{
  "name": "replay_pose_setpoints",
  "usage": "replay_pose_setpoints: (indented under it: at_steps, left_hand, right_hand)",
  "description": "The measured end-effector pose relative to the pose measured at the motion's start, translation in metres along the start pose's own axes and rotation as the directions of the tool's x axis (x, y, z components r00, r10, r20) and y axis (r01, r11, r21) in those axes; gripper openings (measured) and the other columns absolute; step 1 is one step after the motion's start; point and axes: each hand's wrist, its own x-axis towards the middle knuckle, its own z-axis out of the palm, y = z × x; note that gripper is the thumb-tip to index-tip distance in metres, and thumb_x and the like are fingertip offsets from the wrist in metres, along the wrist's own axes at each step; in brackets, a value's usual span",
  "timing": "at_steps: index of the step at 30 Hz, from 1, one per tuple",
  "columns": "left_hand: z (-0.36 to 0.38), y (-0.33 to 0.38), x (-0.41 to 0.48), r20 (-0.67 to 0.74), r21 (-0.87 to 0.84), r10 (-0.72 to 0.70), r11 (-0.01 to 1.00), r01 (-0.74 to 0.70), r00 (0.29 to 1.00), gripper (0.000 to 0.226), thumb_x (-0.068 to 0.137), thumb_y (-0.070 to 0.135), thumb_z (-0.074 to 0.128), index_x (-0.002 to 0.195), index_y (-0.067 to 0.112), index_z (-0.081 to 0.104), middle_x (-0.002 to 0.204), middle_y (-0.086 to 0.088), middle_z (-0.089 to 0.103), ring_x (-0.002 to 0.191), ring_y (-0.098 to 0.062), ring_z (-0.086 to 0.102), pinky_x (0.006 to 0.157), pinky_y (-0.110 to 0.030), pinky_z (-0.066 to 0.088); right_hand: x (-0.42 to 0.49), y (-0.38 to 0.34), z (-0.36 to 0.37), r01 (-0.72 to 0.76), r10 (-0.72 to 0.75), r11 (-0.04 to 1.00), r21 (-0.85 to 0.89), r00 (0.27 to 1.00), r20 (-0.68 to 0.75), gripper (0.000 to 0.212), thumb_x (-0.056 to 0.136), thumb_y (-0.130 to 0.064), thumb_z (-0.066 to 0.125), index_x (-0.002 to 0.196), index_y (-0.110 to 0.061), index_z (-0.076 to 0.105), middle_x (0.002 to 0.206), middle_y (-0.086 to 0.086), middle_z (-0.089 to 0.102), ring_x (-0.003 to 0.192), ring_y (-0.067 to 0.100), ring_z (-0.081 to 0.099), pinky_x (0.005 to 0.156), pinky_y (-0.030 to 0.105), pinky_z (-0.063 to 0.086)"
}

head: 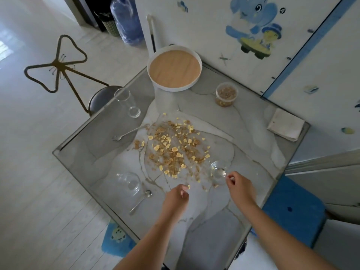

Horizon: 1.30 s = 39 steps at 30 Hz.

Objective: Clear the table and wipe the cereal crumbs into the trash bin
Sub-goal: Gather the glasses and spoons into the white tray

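Left hand (pixel 176 197): bare, slender fingers, a short nail showing on one fingertip.
Right hand (pixel 240 187): bare too, narrow at the wrist, knuckles lightly marked.
Left forearm (pixel 153 236): slim and uncovered along all the length I can see.
Right forearm (pixel 272 228): bare likewise, smooth, growing broader toward the elbow end.

No legible txt anywhere.
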Motion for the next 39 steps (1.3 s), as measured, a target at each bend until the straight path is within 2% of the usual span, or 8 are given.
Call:
replay_pose_setpoints:
  at_steps: [6,10,15,20,24,27,34,39]
  left_hand:
    - [0.002,-0.012,-0.006,0.003,-0.033,-0.04,0.999,0.04,0.999,0.038,0.093,0.018,0.035,0.12,0.026,0.061,0.118,0.0,0.064,0.061,-0.012,0.061,0.056,-0.024,0.05]
    - [-0.005,-0.029,-0.014,-0.031,-0.047,-0.081,0.996,0.08,0.996,0.036,0.093,0.017,0.038,0.119,0.025,0.062,0.119,-0.001,0.066,0.088,-0.018,0.067,0.072,-0.028,0.05]
    - [-0.022,-0.046,-0.017,-0.21,-0.155,-0.207,0.972,0.176,0.955,0.031,0.094,0.016,0.042,0.114,0.021,0.065,0.122,0.003,0.066,0.111,-0.017,0.061,0.086,-0.028,0.044]
    - [-0.037,-0.076,-0.014,-0.334,-0.239,-0.343,0.932,0.273,0.878,0.024,0.095,0.019,0.045,0.113,0.016,0.062,0.11,-0.003,0.066,0.093,-0.018,0.059,0.075,-0.03,0.042]
    - [-0.047,-0.118,0.001,-0.428,-0.223,-0.417,0.909,0.353,0.802,0.024,0.093,0.019,0.054,0.115,0.013,0.061,0.114,-0.007,0.061,0.099,-0.024,0.059,0.086,-0.035,0.049]
    - [-0.05,-0.14,0.011,-0.484,-0.061,-0.346,0.93,0.363,0.804,0.022,0.092,0.02,0.057,0.114,0.014,0.059,0.115,-0.006,0.056,0.105,-0.024,0.054,0.088,-0.035,0.048]
    - [-0.037,-0.176,0.034,-0.467,0.182,-0.179,0.939,0.292,0.866,0.014,0.093,0.018,0.051,0.105,0.014,0.058,0.108,-0.005,0.057,0.1,-0.024,0.054,0.08,-0.036,0.05]
    - [-0.038,-0.176,0.025,-0.265,0.044,-0.203,0.974,0.222,0.943,0.011,0.091,0.016,0.054,0.097,0.013,0.063,0.098,-0.005,0.064,0.092,-0.024,0.061,0.078,-0.034,0.049]
  right_hand:
    - [0.011,0.005,0.012,-0.206,0.2,0.978,0.042,0.973,0.116,0.007,0.093,-0.023,0.058,0.091,-0.016,0.061,0.092,0.004,0.069,0.075,0.02,0.057,0.055,0.027,0.038]
    - [0.009,0.009,0.018,-0.264,0.249,0.958,0.109,0.96,0.13,0.013,0.091,-0.021,0.06,0.095,-0.009,0.056,0.095,0.013,0.067,0.079,0.026,0.057,0.068,0.033,0.047]
    - [-0.013,0.003,0.015,-0.37,0.405,0.886,0.279,0.911,-0.08,0.042,0.101,-0.034,0.039,0.111,0.004,0.052,0.102,0.026,0.065,0.088,0.039,0.061,0.067,0.037,0.042]
    - [-0.052,-0.004,0.041,-0.549,0.604,0.782,0.296,0.784,-0.142,0.037,0.097,-0.019,0.035,0.11,0.012,0.052,0.104,0.034,0.061,0.088,0.045,0.061,0.07,0.042,0.047]
    - [-0.091,-0.034,0.09,-0.4,0.417,0.891,0.214,0.908,-0.038,0.021,0.093,-0.018,0.042,0.095,-0.006,0.059,0.094,0.019,0.064,0.076,0.034,0.06,0.067,0.041,0.051]
    - [-0.112,-0.053,0.115,-0.237,0.223,0.954,0.186,0.97,0.095,0.011,0.092,-0.016,0.047,0.091,-0.013,0.057,0.093,0.013,0.063,0.077,0.028,0.057,0.069,0.037,0.048]
    - [-0.127,-0.089,0.147,0.114,-0.139,0.987,0.114,0.96,0.244,0.011,0.099,-0.018,0.044,0.099,-0.023,0.055,0.099,-0.005,0.055,0.078,0.006,0.054,0.07,0.029,0.043]
    - [-0.119,-0.102,0.149,0.163,-0.18,0.983,0.081,0.942,0.285,0.013,0.097,-0.02,0.047,0.101,-0.023,0.059,0.097,-0.006,0.057,0.083,0.013,0.059,0.071,0.03,0.048]
